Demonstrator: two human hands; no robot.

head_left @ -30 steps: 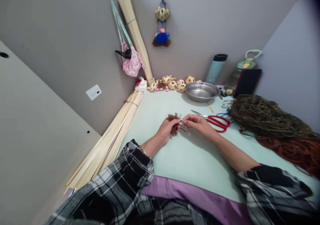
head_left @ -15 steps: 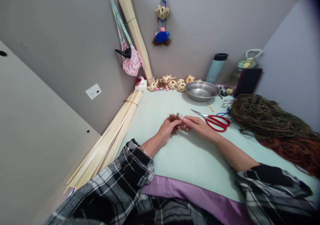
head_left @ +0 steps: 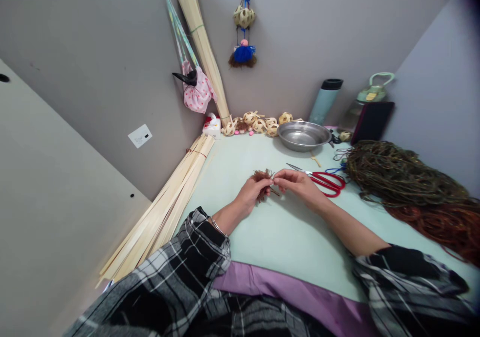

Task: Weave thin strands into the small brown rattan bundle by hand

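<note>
Head view: 2 hands work a small brown tassel (head_left: pixel 261 177) over the middle of the tabletop (head_left: pixel 285 237).

The left hand (head_left: pixel 250 197) is curled closed around the tassel, whose frayed top shows above the fingers. The right hand (head_left: pixel 298 184), at 3 o'clock of it, pinches a thin thread (head_left: pixel 275 192) at the tassel between thumb and forefinger, the other fingers loosely bent. The tassel looks bundled but its binding seems unfinished, with the thread end loose. Red scissors (head_left: pixel 325 181) lie untouched at 3 o'clock. Several woven balls (head_left: pixel 258 125) sit finished at 12 o'clock beside a metal bowl (head_left: pixel 303 136), and a large heap of cord (head_left: pixel 397 174) waits at 2 o'clock.
</note>
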